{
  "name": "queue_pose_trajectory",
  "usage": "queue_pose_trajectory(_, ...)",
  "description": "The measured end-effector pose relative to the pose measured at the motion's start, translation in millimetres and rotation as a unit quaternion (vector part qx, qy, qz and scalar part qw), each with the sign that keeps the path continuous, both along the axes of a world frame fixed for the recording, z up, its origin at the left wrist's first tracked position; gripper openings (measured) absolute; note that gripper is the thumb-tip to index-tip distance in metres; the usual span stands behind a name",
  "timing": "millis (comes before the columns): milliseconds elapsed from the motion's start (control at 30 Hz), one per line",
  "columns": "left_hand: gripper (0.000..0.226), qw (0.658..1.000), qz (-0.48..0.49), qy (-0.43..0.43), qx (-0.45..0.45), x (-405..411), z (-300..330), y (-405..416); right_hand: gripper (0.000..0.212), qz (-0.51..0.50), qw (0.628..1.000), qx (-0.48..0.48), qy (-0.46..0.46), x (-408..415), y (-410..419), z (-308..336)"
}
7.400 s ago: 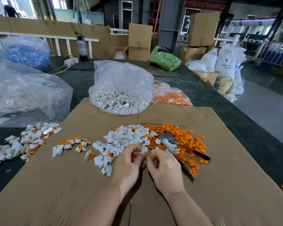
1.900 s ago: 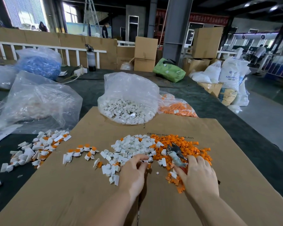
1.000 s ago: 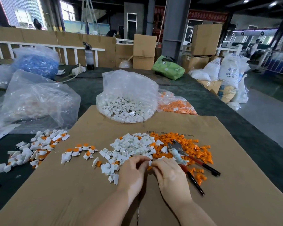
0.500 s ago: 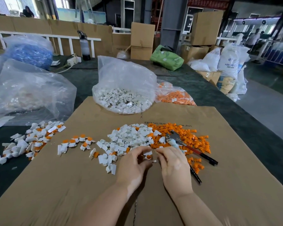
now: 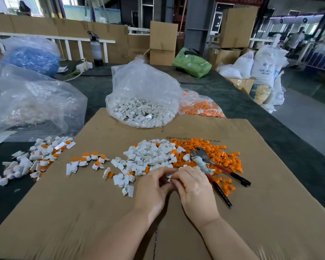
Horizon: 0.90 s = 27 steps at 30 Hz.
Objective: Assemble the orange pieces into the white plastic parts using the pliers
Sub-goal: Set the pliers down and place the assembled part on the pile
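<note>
My left hand [image 5: 154, 186] and my right hand [image 5: 193, 186] meet fingertip to fingertip over the cardboard sheet [image 5: 83, 212]. Together they pinch a small white plastic part [image 5: 169, 178], mostly hidden by the fingers; an orange piece shows only as a sliver there. A heap of white parts [image 5: 150, 156] lies just beyond them, with a heap of orange pieces [image 5: 218, 152] to its right. The pliers [image 5: 214, 169], with red and black handles, lie untouched on the orange heap by my right hand.
Assembled white-and-orange pieces lie in a row [image 5: 88, 162] and a pile [image 5: 36, 158] at the left. Behind the heaps stand a clear bag of white parts [image 5: 143, 102], a bag of orange pieces [image 5: 201, 107] and a large clear bag [image 5: 32, 102]. The table edge runs along the right.
My right hand left the pliers on the orange heap and came back to my left hand. Both hands have closed tighter around the small part, fingertips now touching.
</note>
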<state>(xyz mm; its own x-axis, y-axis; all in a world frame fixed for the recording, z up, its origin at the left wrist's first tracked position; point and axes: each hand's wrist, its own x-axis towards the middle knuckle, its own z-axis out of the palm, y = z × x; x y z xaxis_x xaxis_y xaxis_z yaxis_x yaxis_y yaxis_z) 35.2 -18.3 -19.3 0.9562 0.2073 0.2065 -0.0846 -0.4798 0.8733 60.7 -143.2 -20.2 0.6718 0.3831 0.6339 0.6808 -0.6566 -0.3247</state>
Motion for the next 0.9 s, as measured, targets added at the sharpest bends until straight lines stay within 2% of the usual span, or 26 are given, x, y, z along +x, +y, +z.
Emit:
queue_pose_trajectory(167, 0.038, 1.0, 0.008, -0.004, 0.004, -1, 1, -2, 0.004, -0.01, 1.0, 0.012, -0.017, 0, 0, 1)
queue_pose_trajectory(367, 0.023, 0.994, 0.103, -0.028, -0.031, -5, 7, 8, 0.01, -0.096, 0.994, 0.053, -0.01, 3, -2, -4)
queue_pose_trajectory(433, 0.011, 0.99, 0.136, -0.036, 0.007, -5, 11, 22, 0.011, -0.125, 0.991, 0.041, -0.018, 3, -1, -6)
queue_pose_trajectory(500, 0.015, 0.977, 0.191, -0.031, 0.089, -3, 12, 41, 0.013, -0.158, 0.987, 0.031, -0.023, 4, -1, -8)
queue_pose_trajectory(600, 0.018, 0.938, 0.277, -0.002, 0.206, -1, 12, 67, 0.018, -0.212, 0.977, 0.02, -0.025, 5, 0, -11)
queue_pose_trajectory(767, 0.015, 0.912, 0.311, 0.062, 0.259, 0, 6, 84, 0.022, -0.25, 0.968, -0.01, -0.032, 7, 2, -16)
queue_pose_trajectory(900, 0.017, 0.91, 0.305, 0.086, 0.266, 4, 4, 85, 0.022, -0.269, 0.962, -0.025, -0.031, 8, 2, -18)
